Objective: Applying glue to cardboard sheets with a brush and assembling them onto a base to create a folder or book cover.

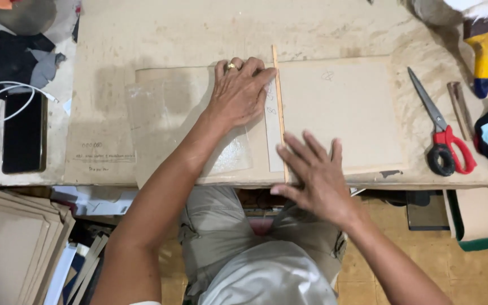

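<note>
1. The brown cardboard sheet (pixel 340 107) lies flat on the tabletop (pixel 199 28) at the centre of the frame, its near edge at the tabletop edge.
2. A thin wooden strip (pixel 278 101) runs across the sheet from far edge to near edge.
3. The left hand (pixel 238 93) lies flat, fingers together, pressing a clear plastic film (pixel 165 113) and touching the strip.
4. The right hand (pixel 314 175) lies flat with fingers spread, on the near part of the sheet just right of the strip. Neither hand grips anything.
5. Handling judgement: the sheet appears light and stiff but creasable; support it by opposite edges. The film looks limp and slippery; flat palm pressure suits it.
6. Red-handled scissors (pixel 444 138) lie at the right, well apart.
</note>
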